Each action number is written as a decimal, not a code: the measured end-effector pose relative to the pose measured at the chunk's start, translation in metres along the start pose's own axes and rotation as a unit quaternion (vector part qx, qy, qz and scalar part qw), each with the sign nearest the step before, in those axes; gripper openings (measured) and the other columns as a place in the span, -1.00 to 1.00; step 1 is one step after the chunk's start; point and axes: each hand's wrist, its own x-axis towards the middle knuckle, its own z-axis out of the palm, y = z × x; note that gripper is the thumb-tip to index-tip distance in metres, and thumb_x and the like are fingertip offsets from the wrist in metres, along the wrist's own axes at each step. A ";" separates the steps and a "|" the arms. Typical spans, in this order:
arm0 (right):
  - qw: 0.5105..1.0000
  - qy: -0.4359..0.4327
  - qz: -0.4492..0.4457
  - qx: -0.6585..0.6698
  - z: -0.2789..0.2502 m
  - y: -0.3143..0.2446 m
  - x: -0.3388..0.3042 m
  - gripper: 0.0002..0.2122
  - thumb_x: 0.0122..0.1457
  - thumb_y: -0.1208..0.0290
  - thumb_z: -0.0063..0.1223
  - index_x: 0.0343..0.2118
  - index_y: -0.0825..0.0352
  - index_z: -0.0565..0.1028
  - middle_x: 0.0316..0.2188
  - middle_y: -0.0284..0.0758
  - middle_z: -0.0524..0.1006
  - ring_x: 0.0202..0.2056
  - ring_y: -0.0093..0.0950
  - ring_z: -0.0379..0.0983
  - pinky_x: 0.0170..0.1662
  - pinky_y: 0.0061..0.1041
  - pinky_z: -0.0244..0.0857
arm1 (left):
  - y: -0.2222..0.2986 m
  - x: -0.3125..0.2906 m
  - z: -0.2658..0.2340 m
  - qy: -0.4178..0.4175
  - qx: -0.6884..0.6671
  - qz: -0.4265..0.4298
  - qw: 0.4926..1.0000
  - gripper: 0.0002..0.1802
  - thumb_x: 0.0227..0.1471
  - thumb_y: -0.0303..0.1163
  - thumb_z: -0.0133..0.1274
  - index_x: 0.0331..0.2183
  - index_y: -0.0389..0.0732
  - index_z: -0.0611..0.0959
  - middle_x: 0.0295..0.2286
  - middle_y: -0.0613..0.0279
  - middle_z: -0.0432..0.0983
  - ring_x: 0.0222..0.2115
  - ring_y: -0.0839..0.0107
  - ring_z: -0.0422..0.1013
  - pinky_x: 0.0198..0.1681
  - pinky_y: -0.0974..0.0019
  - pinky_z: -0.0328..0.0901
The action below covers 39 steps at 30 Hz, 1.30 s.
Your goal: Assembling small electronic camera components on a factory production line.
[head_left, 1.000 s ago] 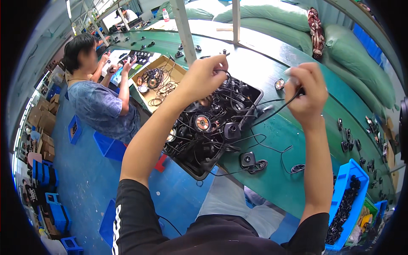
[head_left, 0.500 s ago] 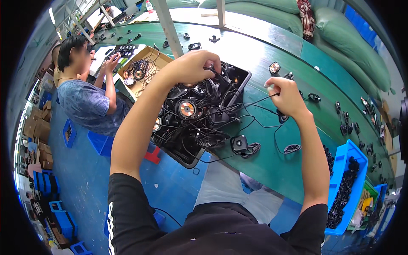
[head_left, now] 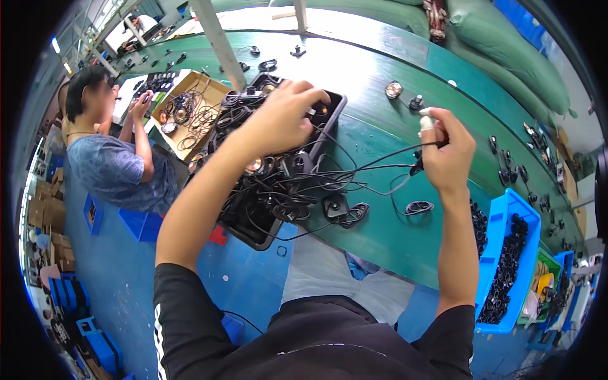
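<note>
My left hand reaches into a black tray full of tangled black cables and small round speaker-like parts, its fingers closed among the cables at the far end. My right hand is raised over the green table, pinching a black cable that runs back to the tray. A white tape or cot covers one fingertip. A small black part with a coiled lead lies on the table by the tray, and a coiled loop lies below my right hand.
A co-worker in a blue shirt sits at the left by a cardboard box of coiled parts. Blue bins of black parts hang at the table's right edge. Small parts dot the belt; green sacks lie behind.
My left hand has moved toward the tray's far end. My right hand has drawn its cable further to the right, stretching it away from the tray. The view has tilted down slightly.
</note>
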 end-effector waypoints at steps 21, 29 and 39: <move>0.996 0.070 -0.036 0.033 0.005 -0.025 0.029 -0.81 -0.01 0.64 -0.01 -0.31 0.32 0.54 -0.63 -0.49 0.34 -0.60 -0.66 0.12 -0.53 -0.67 0.03 | 0.033 -0.003 -0.108 0.053 -0.186 -0.187 0.963 -0.83 0.05 -0.42 -0.01 -0.47 -0.30 0.59 -0.65 0.38 0.35 -0.62 0.56 0.20 -0.55 0.48 0.10; 0.976 0.168 -0.014 0.140 -0.027 -0.047 0.060 -0.83 0.09 0.58 -0.06 -0.28 0.37 0.55 -0.60 -0.49 0.38 -0.59 -0.70 0.13 -0.52 -0.75 0.01 | 0.046 0.080 -0.143 0.101 -0.222 -0.138 0.960 -0.74 0.12 -0.31 -0.04 -0.42 -0.30 0.60 -0.70 0.33 0.29 -0.68 0.57 0.15 -0.60 0.46 0.11; 0.967 0.112 0.006 0.231 -0.099 -0.056 0.093 -0.83 0.17 0.47 -0.07 -0.28 0.35 0.56 -0.59 -0.50 0.38 -0.58 -0.74 0.10 -0.52 -0.77 -0.04 | 0.077 0.182 -0.138 0.198 -0.243 0.018 0.949 -0.73 0.08 -0.34 -0.05 -0.46 -0.35 0.61 -0.63 0.17 0.45 -0.65 0.37 0.28 -0.49 0.32 0.25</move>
